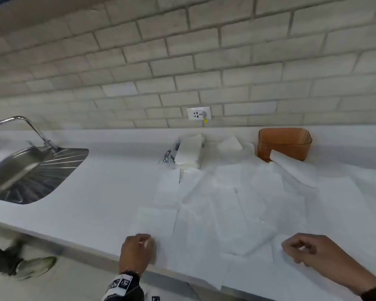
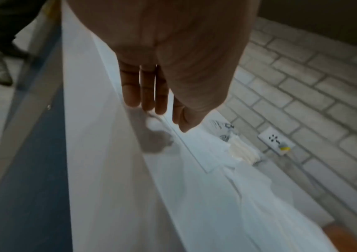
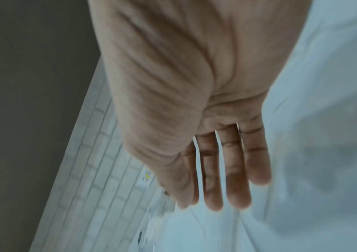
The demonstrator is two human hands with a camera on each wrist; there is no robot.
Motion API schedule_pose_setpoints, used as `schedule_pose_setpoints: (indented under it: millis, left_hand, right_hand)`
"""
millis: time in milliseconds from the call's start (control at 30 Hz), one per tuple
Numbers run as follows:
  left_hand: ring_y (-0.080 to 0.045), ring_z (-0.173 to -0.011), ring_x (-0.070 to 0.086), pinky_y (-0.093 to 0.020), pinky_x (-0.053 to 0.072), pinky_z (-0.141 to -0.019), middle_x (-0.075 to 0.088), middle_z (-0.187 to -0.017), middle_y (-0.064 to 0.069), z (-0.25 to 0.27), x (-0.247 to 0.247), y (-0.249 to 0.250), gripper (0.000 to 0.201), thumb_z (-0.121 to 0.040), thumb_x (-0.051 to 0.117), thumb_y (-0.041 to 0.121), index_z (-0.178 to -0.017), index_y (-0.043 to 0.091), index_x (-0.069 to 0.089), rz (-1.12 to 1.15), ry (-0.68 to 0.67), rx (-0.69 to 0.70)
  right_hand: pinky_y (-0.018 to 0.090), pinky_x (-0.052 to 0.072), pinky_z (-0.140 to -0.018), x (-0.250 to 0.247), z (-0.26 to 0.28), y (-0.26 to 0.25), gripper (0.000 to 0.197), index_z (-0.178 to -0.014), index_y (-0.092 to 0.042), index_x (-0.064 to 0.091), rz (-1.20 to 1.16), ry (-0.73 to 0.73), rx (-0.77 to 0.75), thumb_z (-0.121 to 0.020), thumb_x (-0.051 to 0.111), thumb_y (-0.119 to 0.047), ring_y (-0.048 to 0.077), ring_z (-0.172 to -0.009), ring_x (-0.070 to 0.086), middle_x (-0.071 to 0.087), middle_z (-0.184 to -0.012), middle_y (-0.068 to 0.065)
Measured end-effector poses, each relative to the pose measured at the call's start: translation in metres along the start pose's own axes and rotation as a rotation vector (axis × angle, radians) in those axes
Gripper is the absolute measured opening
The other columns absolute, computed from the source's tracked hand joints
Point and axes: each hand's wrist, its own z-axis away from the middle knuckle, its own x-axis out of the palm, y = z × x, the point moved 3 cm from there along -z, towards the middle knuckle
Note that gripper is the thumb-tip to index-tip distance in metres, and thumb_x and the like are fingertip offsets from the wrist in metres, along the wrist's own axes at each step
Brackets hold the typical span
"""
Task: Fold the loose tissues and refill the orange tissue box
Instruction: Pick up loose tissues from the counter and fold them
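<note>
Several loose white tissues [image 1: 237, 203] lie spread over the white counter [image 1: 85, 203]. The orange tissue box [image 1: 284, 144] stands open at the back right by the wall, with one tissue [image 1: 291, 164] draped against its front. An opened tissue pack [image 1: 187, 151] and a small folded stack [image 1: 229, 143] sit to the left of the box. My left hand [image 1: 139, 248] hovers at the near left edge of the tissues, its fingers [image 2: 149, 92] fairly straight and holding nothing. Over the near right tissues my right hand [image 1: 300, 248] is also empty, fingers [image 3: 235, 170] extended.
A steel sink [image 1: 30, 170] with a faucet [image 1: 20, 124] is set into the counter at the left. A wall socket [image 1: 199, 113] sits on the brick-tile wall behind the pack. The counter's front edge runs just under my hands. A shoe [image 1: 35, 267] is on the floor.
</note>
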Motion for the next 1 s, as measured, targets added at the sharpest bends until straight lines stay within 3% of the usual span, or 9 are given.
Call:
schedule_pose_setpoints:
  millis: [100, 200, 333, 467, 533, 600, 733, 867, 1000]
  left_hand:
    - [-0.028, -0.134, 0.048, -0.041, 0.041, -0.114, 0.053, -0.145, -0.007, -0.013, 0.012, 0.013, 0.054, -0.084, 0.077, 0.053, -0.129, 0.024, 0.068, -0.163, 0.016, 0.016]
    - [-0.03, -0.153, 0.028, -0.046, 0.031, -0.123, 0.027, -0.168, -0.008, -0.023, 0.016, 0.032, 0.085, -0.083, 0.069, 0.07, -0.152, 0.027, 0.047, -0.29, -0.017, 0.014]
    - [-0.027, -0.162, 0.004, -0.052, 0.02, -0.128, -0.001, -0.176, -0.005, -0.051, 0.02, 0.041, 0.105, -0.084, 0.066, 0.074, -0.166, 0.03, 0.016, -0.427, -0.195, 0.073]
    - [-0.023, -0.163, -0.004, -0.05, 0.012, -0.129, -0.003, -0.176, 0.003, -0.075, 0.016, 0.067, 0.12, -0.08, 0.076, 0.066, -0.167, 0.033, 0.001, -0.643, -0.384, 0.242]
    - [-0.023, -0.163, 0.003, -0.048, 0.012, -0.13, 0.006, -0.176, 0.003, -0.078, 0.018, 0.077, 0.122, -0.077, 0.081, 0.062, -0.167, 0.032, 0.004, -0.711, -0.443, 0.285]
    - [-0.025, -0.157, 0.021, -0.044, 0.017, -0.128, 0.024, -0.17, 0.001, -0.077, 0.02, 0.085, 0.117, -0.073, 0.085, 0.059, -0.165, 0.037, 0.015, -0.716, -0.448, 0.309]
    - [-0.024, -0.132, 0.045, -0.038, 0.032, -0.116, 0.052, -0.138, 0.002, -0.074, 0.019, 0.094, 0.103, -0.069, 0.086, 0.059, -0.154, 0.048, 0.029, -0.757, -0.427, 0.373]
    - [-0.021, -0.127, 0.045, -0.035, 0.032, -0.112, 0.05, -0.132, 0.003, -0.069, 0.014, 0.102, 0.081, -0.069, 0.082, 0.065, -0.141, 0.043, 0.052, -0.803, -0.368, 0.407]
    - [-0.013, -0.121, 0.047, -0.031, 0.03, -0.113, 0.052, -0.126, 0.012, -0.069, 0.003, 0.105, 0.046, -0.073, 0.074, 0.065, -0.11, 0.036, 0.074, -0.676, -0.244, 0.479]
  right_hand:
    - [0.01, 0.046, -0.065, 0.007, -0.026, -0.009, 0.013, -0.083, -0.034, 0.082, 0.106, -0.013, -0.031, -0.093, 0.078, -0.026, 0.012, -0.071, 0.069, 0.077, -0.081, -0.018]
    - [0.009, 0.046, -0.066, 0.017, -0.044, -0.02, 0.015, -0.083, -0.037, 0.081, 0.121, -0.069, -0.076, -0.094, 0.078, -0.028, 0.001, -0.062, 0.06, 0.075, -0.082, -0.024]
    - [0.008, 0.042, -0.061, 0.014, -0.064, -0.026, 0.013, -0.085, -0.029, 0.082, 0.136, -0.119, -0.106, -0.095, 0.077, -0.022, -0.002, -0.054, 0.05, 0.067, -0.065, -0.03]
    - [0.01, 0.044, -0.064, 0.003, -0.081, -0.031, 0.016, -0.084, -0.034, 0.082, 0.183, -0.14, -0.151, -0.094, 0.078, -0.023, -0.001, -0.055, 0.05, 0.069, -0.071, -0.03]
    - [0.01, 0.046, -0.065, -0.003, -0.091, -0.032, 0.015, -0.084, -0.034, 0.082, 0.198, -0.16, -0.174, -0.094, 0.077, -0.022, -0.001, -0.057, 0.054, 0.068, -0.07, -0.03]
    - [0.009, 0.047, -0.065, -0.003, -0.099, -0.039, 0.015, -0.086, -0.034, 0.081, 0.211, -0.186, -0.201, -0.094, 0.077, -0.022, -0.002, -0.062, 0.058, 0.069, -0.071, -0.031]
    - [0.01, 0.049, -0.069, 0.004, -0.122, -0.053, 0.016, -0.087, -0.038, 0.08, 0.248, -0.235, -0.27, -0.095, 0.077, -0.023, -0.002, -0.072, 0.064, 0.074, -0.087, -0.028]
    - [0.011, 0.05, -0.073, 0.019, -0.143, -0.068, 0.016, -0.089, -0.04, 0.077, 0.288, -0.273, -0.325, -0.095, 0.076, -0.026, -0.005, -0.086, 0.065, 0.071, -0.092, -0.035]
    - [0.011, 0.048, -0.081, 0.04, -0.169, -0.085, 0.015, -0.098, -0.048, 0.069, 0.411, -0.26, -0.379, -0.097, 0.073, -0.033, -0.005, -0.094, 0.063, 0.069, -0.102, -0.027]
